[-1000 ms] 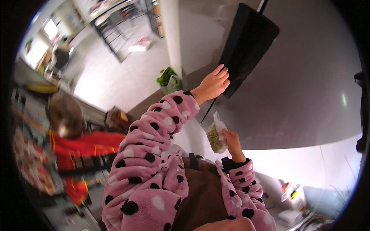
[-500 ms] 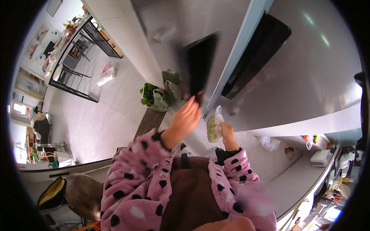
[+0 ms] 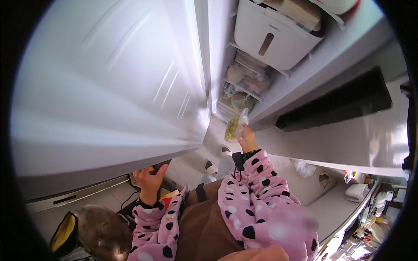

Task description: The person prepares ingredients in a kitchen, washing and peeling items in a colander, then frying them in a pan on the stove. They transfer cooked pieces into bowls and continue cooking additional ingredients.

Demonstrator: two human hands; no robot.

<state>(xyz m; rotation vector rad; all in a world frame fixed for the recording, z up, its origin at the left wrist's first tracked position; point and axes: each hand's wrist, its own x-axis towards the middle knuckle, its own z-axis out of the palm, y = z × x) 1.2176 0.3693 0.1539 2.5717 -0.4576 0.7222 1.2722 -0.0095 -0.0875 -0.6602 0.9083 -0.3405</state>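
Fridge door [image 3: 109,91] has swung wide, baring a white bin [image 3: 283,41]; your right hand [image 3: 248,141] grips a bag [image 3: 232,130], left hand [image 3: 149,185] spread.

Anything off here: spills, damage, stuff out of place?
One thing: a crumpled white plastic bag seems to lie loose on the floor, looking like stray litter. No spill shows beneath the bag of green food in the right hand.

Two hands [image 3: 149,184], one filled bag [image 3: 232,129], two shoes [image 3: 210,167], one bin [image 3: 278,37], perhaps three shelves [image 3: 244,90].
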